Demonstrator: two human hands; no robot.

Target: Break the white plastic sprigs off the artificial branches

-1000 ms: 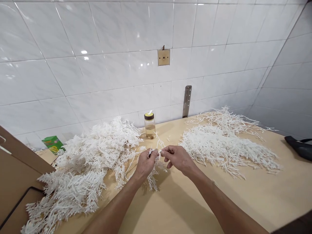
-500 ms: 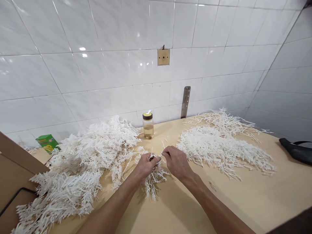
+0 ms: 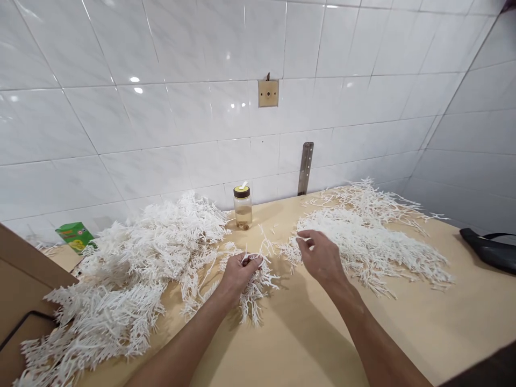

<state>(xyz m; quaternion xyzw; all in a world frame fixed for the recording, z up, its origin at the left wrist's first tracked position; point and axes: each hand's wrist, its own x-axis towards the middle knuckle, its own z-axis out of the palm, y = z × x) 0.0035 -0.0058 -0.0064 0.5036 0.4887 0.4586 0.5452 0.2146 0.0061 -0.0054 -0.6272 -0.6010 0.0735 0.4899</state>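
My left hand (image 3: 238,274) is closed around a bunch of white branched sprigs (image 3: 253,303). The tufts hang below its fingers, and one thin forked sprig (image 3: 266,244) sticks up past the thumb. To the right, my right hand (image 3: 320,252) has its thumb and forefinger bent close together at the left edge of a flat heap of sprigs (image 3: 358,236). A small white branched sprig (image 3: 290,253) shows at these fingertips and appears pinched there; the grip is partly hidden. A bigger, fluffier pile of sprigs (image 3: 161,236) lies left of my left hand.
A clear jar with a dark and yellow lid (image 3: 242,208) stands behind my hands. A metal strip (image 3: 305,168) leans on the tiled wall. A green box (image 3: 76,237) and brown board (image 3: 28,274) are at left, a black object (image 3: 489,250) on the table (image 3: 451,328) at right.
My right hand has moved away from my left hand, rightward to the edge of the flat heap. My left hand stays nearly in place with its bunch.
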